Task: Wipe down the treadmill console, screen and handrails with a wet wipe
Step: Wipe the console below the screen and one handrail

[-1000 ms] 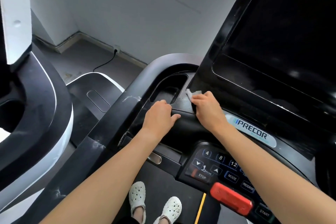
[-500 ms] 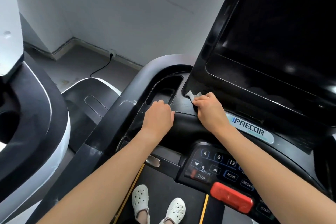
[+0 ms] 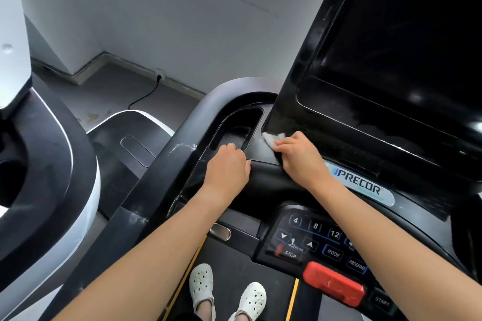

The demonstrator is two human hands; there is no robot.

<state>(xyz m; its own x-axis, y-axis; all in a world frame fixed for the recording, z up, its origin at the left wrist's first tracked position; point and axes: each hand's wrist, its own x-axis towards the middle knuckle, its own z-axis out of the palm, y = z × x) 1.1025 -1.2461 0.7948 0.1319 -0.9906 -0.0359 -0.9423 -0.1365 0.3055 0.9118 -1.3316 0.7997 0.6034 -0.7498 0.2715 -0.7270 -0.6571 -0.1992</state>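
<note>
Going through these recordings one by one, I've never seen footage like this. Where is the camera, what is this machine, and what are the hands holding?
The camera sits on a person's head, looking down. The machine is a Precor treadmill; its console carries a dark screen, a keypad and a red bar. The right hand presses a white wet wipe on the console at the screen's lower corner. The left hand rests curled at the edge of the cup-holder recess.

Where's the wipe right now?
Head view, centre: the wet wipe is bunched in the right hand, against the console at the lower left corner of the screen, right of the cup recess.
</note>
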